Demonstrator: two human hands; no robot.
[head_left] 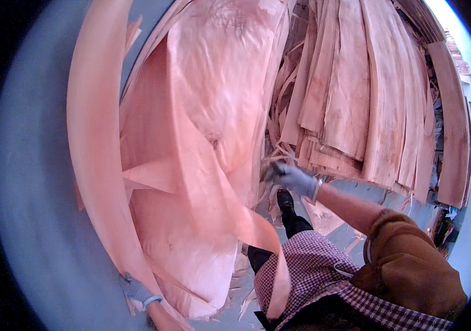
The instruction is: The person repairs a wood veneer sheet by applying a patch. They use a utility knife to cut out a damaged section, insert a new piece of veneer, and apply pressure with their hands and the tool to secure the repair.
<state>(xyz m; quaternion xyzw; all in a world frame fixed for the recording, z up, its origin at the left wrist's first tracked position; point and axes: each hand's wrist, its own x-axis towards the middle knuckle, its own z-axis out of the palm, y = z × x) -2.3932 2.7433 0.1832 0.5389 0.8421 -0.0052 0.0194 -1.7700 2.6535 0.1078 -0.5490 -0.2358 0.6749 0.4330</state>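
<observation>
Veneer strip (95, 110) leftmost, long axis curving away from the left hand (136, 289), the nearer one, touching its edge low down; broad sheet (219, 99) between; right hand (296, 179) well apart, beside stacked veneer (351, 105). Fingers blurred, partly hidden: pinching or spread, indeterminable.

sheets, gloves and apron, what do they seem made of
Sheets: probably raw, matte wood veneer, given knot-like marks and flexible bends. Gloves: apparently dull fabric, with band-like cuffs; blur hides any weave. Apron: likely matte woven cloth, from its soft folds.
</observation>
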